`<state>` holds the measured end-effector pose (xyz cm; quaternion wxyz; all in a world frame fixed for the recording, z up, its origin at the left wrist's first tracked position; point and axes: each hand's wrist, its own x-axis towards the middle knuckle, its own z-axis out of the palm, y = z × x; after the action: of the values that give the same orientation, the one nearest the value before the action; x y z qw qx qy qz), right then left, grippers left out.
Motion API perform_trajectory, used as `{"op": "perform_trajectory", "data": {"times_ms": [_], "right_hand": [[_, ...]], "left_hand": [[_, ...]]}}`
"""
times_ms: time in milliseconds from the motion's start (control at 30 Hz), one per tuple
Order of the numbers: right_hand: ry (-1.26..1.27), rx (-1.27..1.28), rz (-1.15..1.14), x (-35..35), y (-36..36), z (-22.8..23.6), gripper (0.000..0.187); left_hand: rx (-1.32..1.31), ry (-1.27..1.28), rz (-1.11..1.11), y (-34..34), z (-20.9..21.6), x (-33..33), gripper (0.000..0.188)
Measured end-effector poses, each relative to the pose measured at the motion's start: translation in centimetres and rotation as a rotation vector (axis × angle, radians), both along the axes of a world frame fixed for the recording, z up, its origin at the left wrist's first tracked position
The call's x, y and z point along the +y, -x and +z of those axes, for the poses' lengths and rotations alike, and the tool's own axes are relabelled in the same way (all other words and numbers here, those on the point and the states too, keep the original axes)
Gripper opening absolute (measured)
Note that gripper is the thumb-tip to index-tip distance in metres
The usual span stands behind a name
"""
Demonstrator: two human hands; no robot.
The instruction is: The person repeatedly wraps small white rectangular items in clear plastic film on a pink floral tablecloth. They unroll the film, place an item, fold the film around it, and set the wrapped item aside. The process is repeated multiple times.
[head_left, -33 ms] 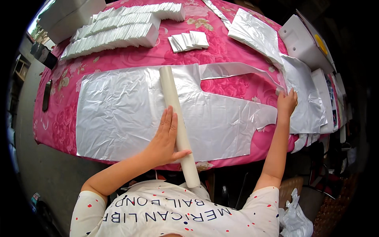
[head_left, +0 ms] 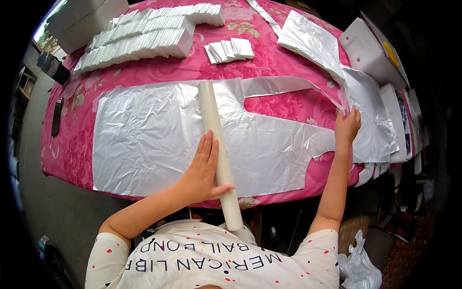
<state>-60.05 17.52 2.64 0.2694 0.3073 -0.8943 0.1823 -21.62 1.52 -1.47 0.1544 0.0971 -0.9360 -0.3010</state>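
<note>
A thin white plastic apron (head_left: pixel 139 139), or a sheet cut in that shape, lies spread flat and wrinkled before me. Across its middle rests a long pale tube (head_left: pixel 209 108), its near end reaching past the table edge toward my shirt. My left hand (head_left: pixel 207 166) lies flat along the tube, fingers stretched out and thumb laid across it. At the right, my right hand (head_left: pixel 347 125) pinches the end of the apron's narrow upper strap (head_left: pixel 284 84). A wider lower part (head_left: pixel 320 142) with a notched end lies below a gap showing the tablecloth.
A pink floral cloth (head_left: pixel 82 159) covers the table. Rows of folded white packets (head_left: pixel 139 45) stand far left, with a smaller group (head_left: pixel 230 50) beside them. More white plastic sheets (head_left: pixel 368 115) lie right, near a white foam box (head_left: pixel 373 50). A dark phone (head_left: pixel 57 117) lies left.
The tube has shifted very slightly to the right at its far end. My right hand has come a little left and toward me with the strap.
</note>
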Motion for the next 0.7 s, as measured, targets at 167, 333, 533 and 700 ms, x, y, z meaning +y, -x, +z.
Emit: {"op": "perform_trajectory", "data": {"times_ms": [167, 333, 533, 700], "right_hand": [[-0.152, -0.427, 0.659, -2.8, -15.2, -2.3, 0.058], [-0.442, -0.362, 0.728, -0.1, -15.0, -3.7, 0.068], [-0.495, -0.270, 0.333, 7.2, -5.1, -3.2, 0.060], [-0.889, -0.209, -0.634, 9.3, -5.4, 2.8, 0.044]], "left_hand": [[-0.052, 0.055, 0.013, 1.0, 0.6, 0.7, 0.107], [-0.117, 0.109, 0.031, 2.0, 1.3, 1.3, 0.105], [-0.110, 0.131, 0.017, 2.4, 1.3, 1.4, 0.104], [-0.134, 0.133, 0.019, 2.3, 1.4, 1.4, 0.103]]}}
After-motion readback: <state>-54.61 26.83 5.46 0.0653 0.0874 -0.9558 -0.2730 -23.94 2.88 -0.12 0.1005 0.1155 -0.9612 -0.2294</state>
